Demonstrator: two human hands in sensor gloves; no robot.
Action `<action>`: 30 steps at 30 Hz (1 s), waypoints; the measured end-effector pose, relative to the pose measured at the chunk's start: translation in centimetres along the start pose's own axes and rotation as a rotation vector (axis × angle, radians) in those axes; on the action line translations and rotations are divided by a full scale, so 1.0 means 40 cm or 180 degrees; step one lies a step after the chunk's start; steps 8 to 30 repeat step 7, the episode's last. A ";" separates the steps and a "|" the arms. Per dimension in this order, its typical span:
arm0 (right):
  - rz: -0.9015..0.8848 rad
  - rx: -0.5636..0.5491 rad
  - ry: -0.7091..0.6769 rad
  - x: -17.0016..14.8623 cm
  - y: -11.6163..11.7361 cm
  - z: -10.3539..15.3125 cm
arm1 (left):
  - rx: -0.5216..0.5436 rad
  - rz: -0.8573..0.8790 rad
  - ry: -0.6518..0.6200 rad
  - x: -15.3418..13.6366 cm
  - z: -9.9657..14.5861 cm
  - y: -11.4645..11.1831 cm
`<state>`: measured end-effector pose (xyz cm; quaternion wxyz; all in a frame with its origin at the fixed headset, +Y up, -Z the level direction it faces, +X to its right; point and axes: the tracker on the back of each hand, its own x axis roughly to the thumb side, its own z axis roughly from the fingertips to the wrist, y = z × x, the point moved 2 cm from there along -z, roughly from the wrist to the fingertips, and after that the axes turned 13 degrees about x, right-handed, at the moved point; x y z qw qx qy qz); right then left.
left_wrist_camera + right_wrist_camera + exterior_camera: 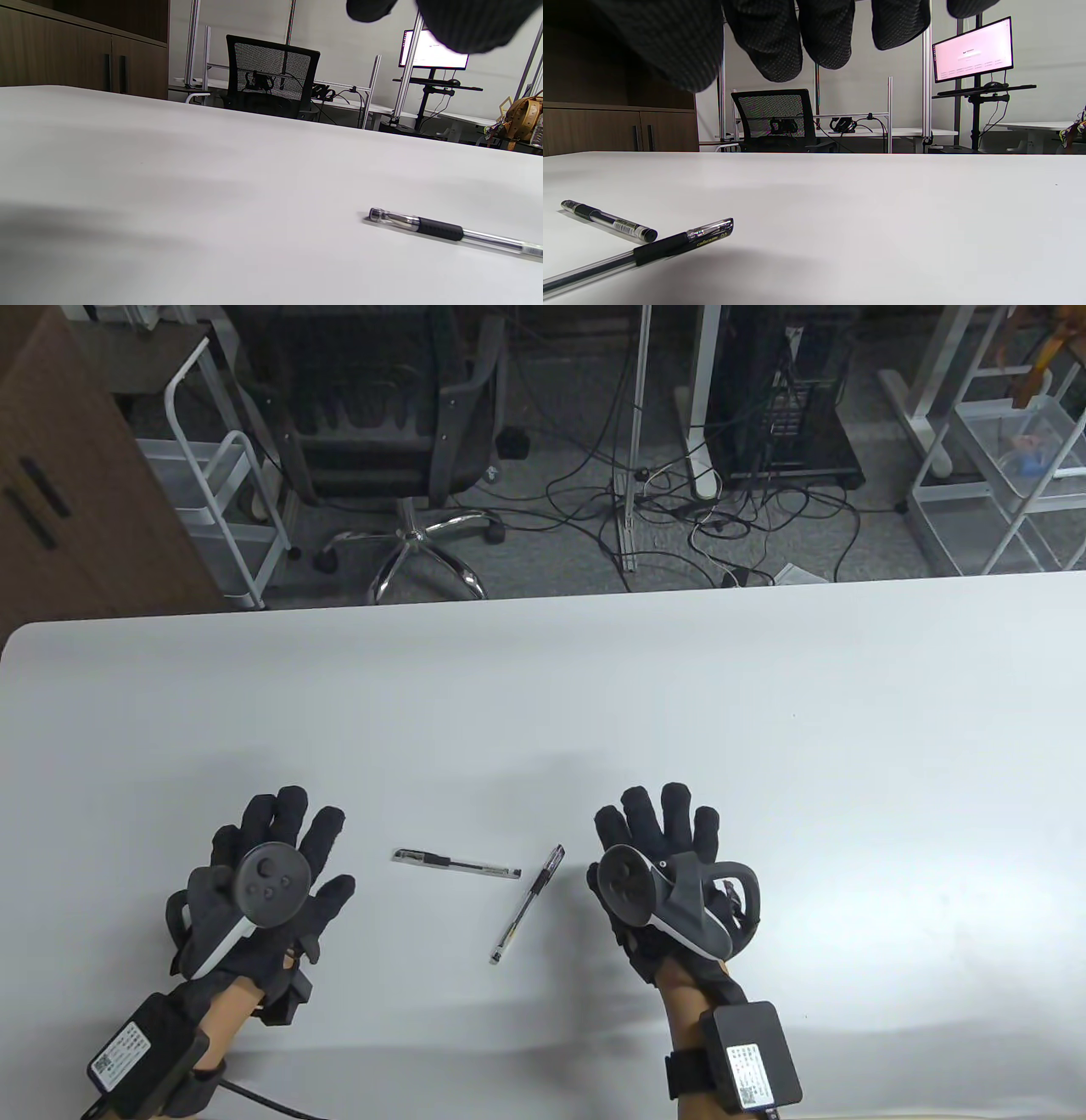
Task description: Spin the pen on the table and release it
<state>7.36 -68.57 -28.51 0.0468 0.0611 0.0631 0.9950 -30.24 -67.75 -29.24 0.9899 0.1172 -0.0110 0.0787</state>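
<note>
Two clear pens with black grips lie on the white table (543, 687) between my hands. One pen (456, 864) lies nearly level, left to right; it also shows in the left wrist view (454, 232) and the right wrist view (608, 221). The other pen (528, 903) lies on a slant just right of it, its cap end toward the far right; it shows in the right wrist view (649, 249). My left hand (280, 865) hovers left of the pens, fingers spread, holding nothing. My right hand (657, 848) hovers right of them, fingers spread, holding nothing.
Beyond the table's far edge stand an office chair (399, 432), white wire carts (221, 500), cables on the floor and a wooden cabinet (59, 483) at the left. A monitor (971, 51) stands in the background.
</note>
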 end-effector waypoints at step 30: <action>0.0090 -0.0005 0.0007 0.009 0.003 -0.002 | 0.0011 -0.0017 -0.0004 0.000 0.000 0.001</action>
